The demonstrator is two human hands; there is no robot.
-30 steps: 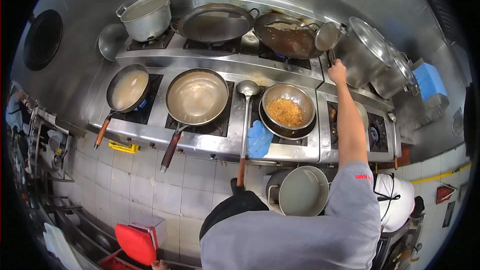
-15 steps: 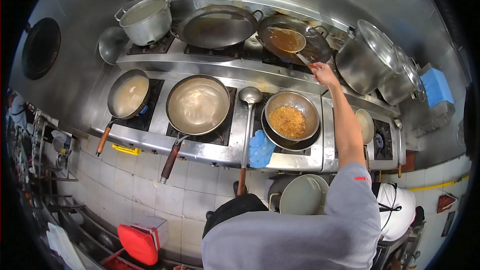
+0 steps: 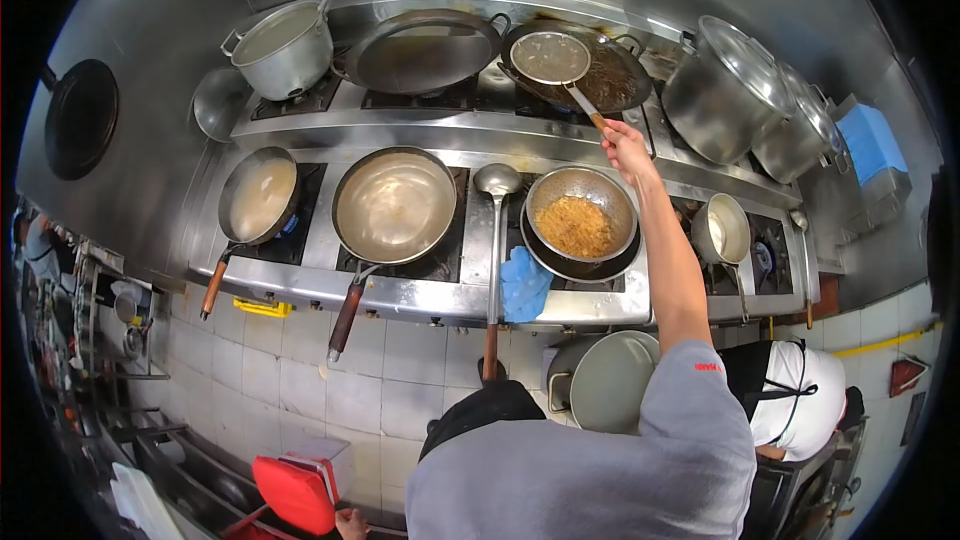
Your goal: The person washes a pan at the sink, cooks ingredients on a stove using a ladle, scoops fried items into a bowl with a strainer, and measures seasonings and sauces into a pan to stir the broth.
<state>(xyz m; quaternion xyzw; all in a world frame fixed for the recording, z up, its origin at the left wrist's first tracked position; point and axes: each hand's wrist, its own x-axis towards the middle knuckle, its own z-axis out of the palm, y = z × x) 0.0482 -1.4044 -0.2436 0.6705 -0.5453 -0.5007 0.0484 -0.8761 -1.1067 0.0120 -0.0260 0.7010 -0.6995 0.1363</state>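
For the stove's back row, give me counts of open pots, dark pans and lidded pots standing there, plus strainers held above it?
Open pot: 1
Dark pans: 2
Lidded pots: 2
Strainer in the right hand: 1
Total: 6

the strainer (image 3: 551, 58) is metal mesh, its handle (image 3: 598, 122) wooden, the stove (image 3: 600, 308) glossy metal.

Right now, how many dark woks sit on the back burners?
2: the left wok stands just right of the open silver pot; the right wok is beside it, partly covered by the strainer.
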